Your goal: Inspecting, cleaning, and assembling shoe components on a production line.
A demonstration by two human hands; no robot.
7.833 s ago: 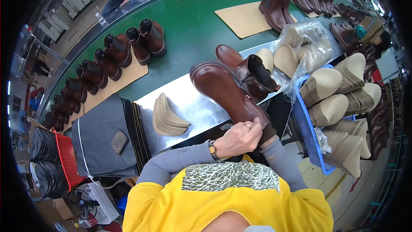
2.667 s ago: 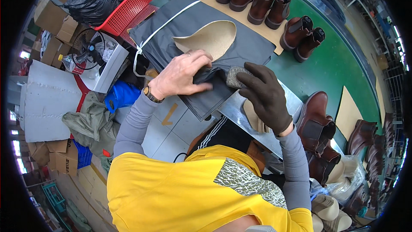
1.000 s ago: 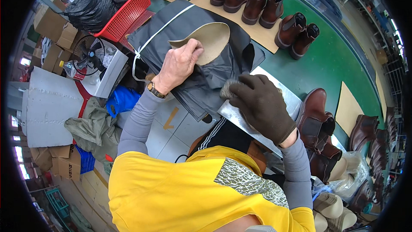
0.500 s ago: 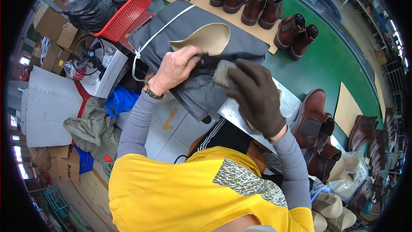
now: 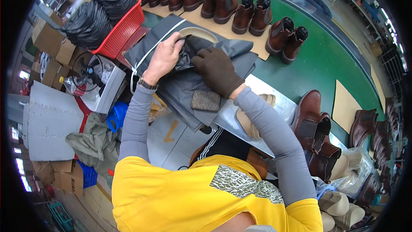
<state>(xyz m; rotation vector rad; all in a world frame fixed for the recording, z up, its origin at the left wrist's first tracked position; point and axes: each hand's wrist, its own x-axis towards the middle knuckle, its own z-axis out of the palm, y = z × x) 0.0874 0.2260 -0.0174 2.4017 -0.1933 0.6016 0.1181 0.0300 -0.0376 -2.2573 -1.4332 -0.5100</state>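
Dark sheet point(image 5: 183, 61), 1 pc., atop stack point(image 5: 176, 99): bunched betw. both hands.
L hand point(image 5: 164, 58) (bare, w/ wristwatch point(image 5: 148, 83)): thumb & fingers pinched on sheet edge.
R hand point(image 5: 216, 71), gloved: fingers bent against same sheet; whether clamped, can't tell.
Beige shaped piece point(image 5: 201, 32): part-covered by sheet, just beyond hands.
Grey block point(image 5: 205, 101): on stack, nr. side of R hand.
Brown boots point(image 5: 225, 6): row on green counter point(image 5: 317, 75).

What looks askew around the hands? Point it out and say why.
The top dark sheet is rumpled between the left hand and the gloved right hand, covering part of the tan insert; the stack beneath lies flatter. No spill shows.
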